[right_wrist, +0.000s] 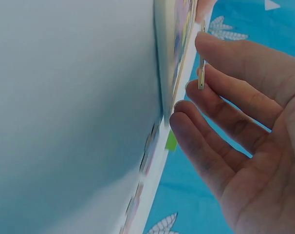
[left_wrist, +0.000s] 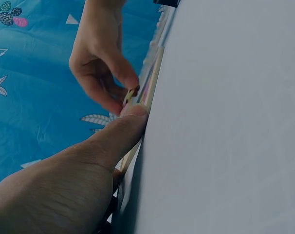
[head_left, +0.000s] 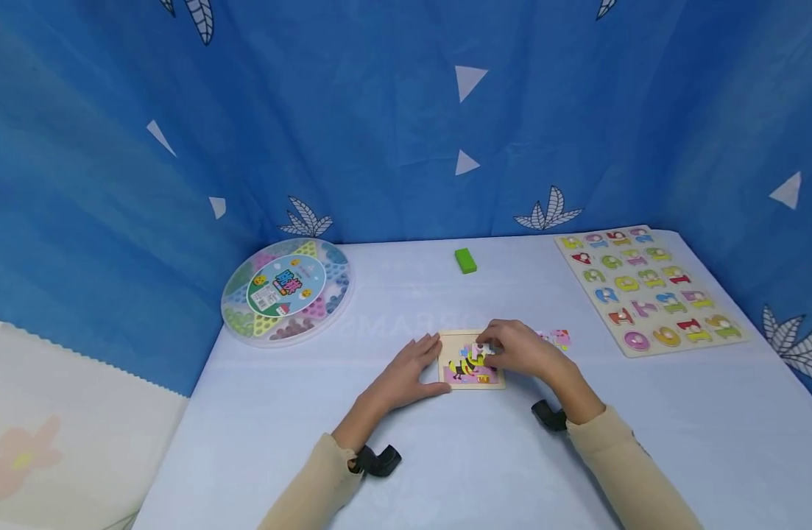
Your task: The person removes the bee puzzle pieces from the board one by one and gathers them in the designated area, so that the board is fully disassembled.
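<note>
Piece: pinched over the upper right of the tray, just right of the middle of the head view; the right wrist view shows this small piece (right_wrist: 201,73) edge-on, thin and pale-sided.
Right hand (head_left: 521,350): thumb and fingertips closed on the piece, the other fingers bent and clear of it.
Tray (head_left: 453,344): square, wooden, flat on the table, partly filled; a yellow-and-black bee (head_left: 463,368) on pink takes up its lower part, with bare wood at upper left.
Left hand (head_left: 408,372): spread at the tray's left side, fingers extended against the edge, thumb at the lower left corner; it steadies the tray without a closed grip.
Loose pieces (head_left: 559,338): pink and red, just right of the right hand.
Green block (head_left: 466,260): upper middle of the table.
Number board (head_left: 626,300): right of the frame, set with coloured numerals.
Round box (head_left: 287,287): left of centre, clear-rimmed, with a blue label.
Table (head_left: 392,294): white-covered, across the lower frame.
Curtain (head_left: 379,110): blue, leaf-printed, across the upper frame.
Sleeves (head_left: 319,482): beige, bottom of the frame.
</note>
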The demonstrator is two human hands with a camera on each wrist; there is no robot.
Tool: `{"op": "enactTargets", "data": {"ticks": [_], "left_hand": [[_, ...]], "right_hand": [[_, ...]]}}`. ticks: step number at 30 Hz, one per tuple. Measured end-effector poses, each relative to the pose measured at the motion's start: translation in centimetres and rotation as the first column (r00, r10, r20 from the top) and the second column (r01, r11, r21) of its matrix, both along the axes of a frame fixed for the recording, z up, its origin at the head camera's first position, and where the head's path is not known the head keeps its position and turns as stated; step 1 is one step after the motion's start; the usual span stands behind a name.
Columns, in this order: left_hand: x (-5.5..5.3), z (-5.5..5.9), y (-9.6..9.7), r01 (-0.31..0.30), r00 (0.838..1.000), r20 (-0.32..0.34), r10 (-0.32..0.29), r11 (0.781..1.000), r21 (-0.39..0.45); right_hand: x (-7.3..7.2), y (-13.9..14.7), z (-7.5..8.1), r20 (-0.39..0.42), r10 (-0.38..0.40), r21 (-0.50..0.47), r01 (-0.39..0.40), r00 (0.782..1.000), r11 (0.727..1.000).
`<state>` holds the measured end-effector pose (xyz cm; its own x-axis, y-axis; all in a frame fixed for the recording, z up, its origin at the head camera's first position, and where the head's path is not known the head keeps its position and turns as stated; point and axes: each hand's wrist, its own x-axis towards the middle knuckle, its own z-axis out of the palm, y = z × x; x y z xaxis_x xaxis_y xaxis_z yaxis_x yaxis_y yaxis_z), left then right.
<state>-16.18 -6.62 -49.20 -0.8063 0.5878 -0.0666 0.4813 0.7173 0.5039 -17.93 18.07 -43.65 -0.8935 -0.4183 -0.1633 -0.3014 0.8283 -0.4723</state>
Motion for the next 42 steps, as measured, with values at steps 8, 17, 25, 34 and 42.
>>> {"op": "enactTargets", "data": {"ticks": [8,17,25,34,42], "left_hand": [[0.0,-0.1,-0.1,-0.002,1.000,0.005,0.002,1.000,0.001],[0.1,0.0,0.0,-0.001,1.000,0.003,0.001,1.000,0.001],[0.2,0.2,0.0,0.001,1.000,0.002,-0.001,1.000,0.011],[0.1,0.2,0.0,0.000,1.000,-0.002,0.000,1.000,0.011],[0.0,0.1,0.0,-0.003,1.000,0.006,0.003,1.000,0.012]], "right_hand": [[0.4,2.2,-0.1,-0.033,-0.008,-0.013,0.008,0.999,1.000],[0.7,4.2,0.0,0.040,-0.047,0.000,0.047,0.998,0.999],[1.0,5.0,0.7,0.095,-0.061,0.021,0.059,0.994,0.998],[1.2,4.5,0.2,0.068,-0.055,0.106,0.048,0.996,0.993],[1.3,4.1,0.1,0.070,-0.054,0.114,0.045,0.996,0.992]]}}
